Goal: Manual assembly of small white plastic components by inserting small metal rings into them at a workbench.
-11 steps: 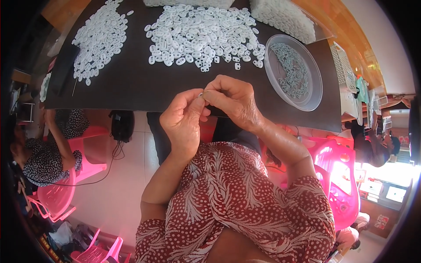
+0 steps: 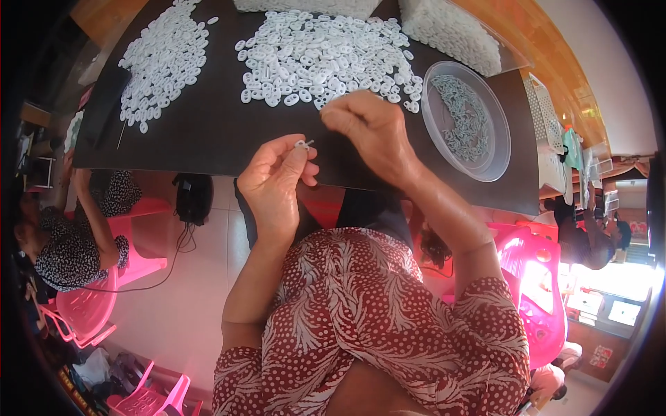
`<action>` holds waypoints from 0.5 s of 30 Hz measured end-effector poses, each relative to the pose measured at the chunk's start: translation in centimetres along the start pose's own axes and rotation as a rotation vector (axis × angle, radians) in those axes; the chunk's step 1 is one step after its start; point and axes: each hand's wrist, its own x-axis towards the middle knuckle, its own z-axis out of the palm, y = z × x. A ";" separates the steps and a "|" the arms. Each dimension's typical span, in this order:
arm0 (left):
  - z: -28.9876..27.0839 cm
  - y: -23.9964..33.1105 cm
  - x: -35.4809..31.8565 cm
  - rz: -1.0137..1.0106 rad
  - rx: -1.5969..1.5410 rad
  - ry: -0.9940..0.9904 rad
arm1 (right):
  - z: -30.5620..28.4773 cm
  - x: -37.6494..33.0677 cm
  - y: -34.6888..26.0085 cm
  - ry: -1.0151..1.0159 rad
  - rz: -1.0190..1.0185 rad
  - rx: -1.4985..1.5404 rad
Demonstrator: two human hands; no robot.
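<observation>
Near the table's front edge, my left hand (image 2: 276, 182) pinches a small white plastic piece (image 2: 301, 145) between thumb and fingertips. A thin greyish pin or screw sticks out of that piece to the right. My right hand (image 2: 372, 132) is closed above the front of the middle pile of white oval plastic pieces (image 2: 326, 55), several of which show holes. Its fingers are curled together, and whatever they may hold is hidden. To the right of it stands a round clear tub (image 2: 501, 142) with many small grey-green screws (image 2: 463, 125) inside.
Another heap of white oval pieces (image 2: 163, 66) lies on the dark table (image 2: 208, 139) at left. A clear box of white pieces (image 2: 454, 35) stands at the back right. Pink plastic chairs (image 2: 544, 298) and a seated person in patterned clothing (image 2: 76, 256) are beyond the table.
My hands have parted. The right moved up and away toward the middle pile, and the left shifted slightly left and down, keeping the small white piece.
</observation>
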 end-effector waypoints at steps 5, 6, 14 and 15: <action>-0.6 0.0 0.0 0.034 -0.011 0.011 | 1.4 3.3 2.6 0.008 -0.313 -0.481; -0.6 -0.1 0.0 0.032 -0.016 0.006 | 1.9 3.5 2.9 0.005 -0.364 -0.579; -0.9 0.1 0.0 -0.003 -0.049 0.008 | 2.9 3.7 4.0 -0.096 -0.524 -0.729; -0.9 0.1 0.0 -0.009 -0.052 0.011 | 2.8 3.5 3.9 -0.097 -0.524 -0.730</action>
